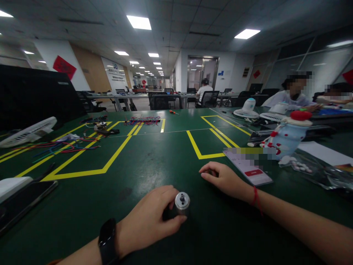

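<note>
Near the front of the green table, a small cylindrical metal motor [182,200] stands upright, a short shaft at the centre of its silver top face. My left hand [154,215] is closed around its left side, thumb in front and fingers behind. My right hand [220,178] rests on the tabletop farther right, fingers curled and thumb close to the index finger. Whatever those fingers hold, if anything, is hidden. Just beyond my right wrist lies a phone [253,171] with its screen lit.
Yellow tape lines [116,156] mark the green table [154,162]. Loose wires [66,147] and a wire bundle [143,120] lie left, an orange screwdriver [173,112] at the far edge. A blue bottle [293,138] stands right. A person [292,92] sits across the table.
</note>
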The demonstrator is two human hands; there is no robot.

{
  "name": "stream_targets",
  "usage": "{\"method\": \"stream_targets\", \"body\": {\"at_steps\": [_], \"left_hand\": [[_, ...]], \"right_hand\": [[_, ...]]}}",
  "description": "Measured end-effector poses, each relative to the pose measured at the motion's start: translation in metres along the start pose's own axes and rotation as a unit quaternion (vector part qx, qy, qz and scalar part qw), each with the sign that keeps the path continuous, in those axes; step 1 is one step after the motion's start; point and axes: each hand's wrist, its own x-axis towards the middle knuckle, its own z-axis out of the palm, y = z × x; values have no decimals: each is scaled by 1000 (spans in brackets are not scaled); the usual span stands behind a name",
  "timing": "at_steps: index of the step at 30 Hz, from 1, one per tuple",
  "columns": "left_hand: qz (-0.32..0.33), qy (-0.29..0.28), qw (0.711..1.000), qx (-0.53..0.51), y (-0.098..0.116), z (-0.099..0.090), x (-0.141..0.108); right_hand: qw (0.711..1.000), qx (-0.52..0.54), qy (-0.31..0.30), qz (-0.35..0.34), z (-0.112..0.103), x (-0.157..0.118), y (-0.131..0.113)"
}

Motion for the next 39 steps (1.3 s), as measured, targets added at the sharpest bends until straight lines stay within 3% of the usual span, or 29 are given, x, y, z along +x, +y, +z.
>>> {"method": "stream_targets", "body": {"at_steps": [6,10,14,17,20,27,31,35,39], "left_hand": [[3,-3,1000,2,2,0,1],[5,1,1000,8,3,1,0],[9,10,1000,4,2,2,1],[11,13,1000,1,1,3,2],[8,10,1000,3,0,3,2],[-8,0,1000,8,0,2,1],[-14,-6,1000,4,0,1,1],[-13,-1,1000,1,-1,1,0],[-8,2,1000,-5,-1,0,-1]], "right_hand": [[995,-62,-28,-70,-2,-3,-10],[994,56,-27,-84,6,-11,-33],[978,149,-24,-142,17,-17,-66],[973,190,15,-134,16,-17,-75],[976,186,32,-109,8,-16,-67],[983,29,-129,-125,5,-24,-36],[980,55,-145,-127,4,-22,-35],[984,153,-64,-61,-4,-11,-22],[998,29,51,9,-14,4,6]]}}
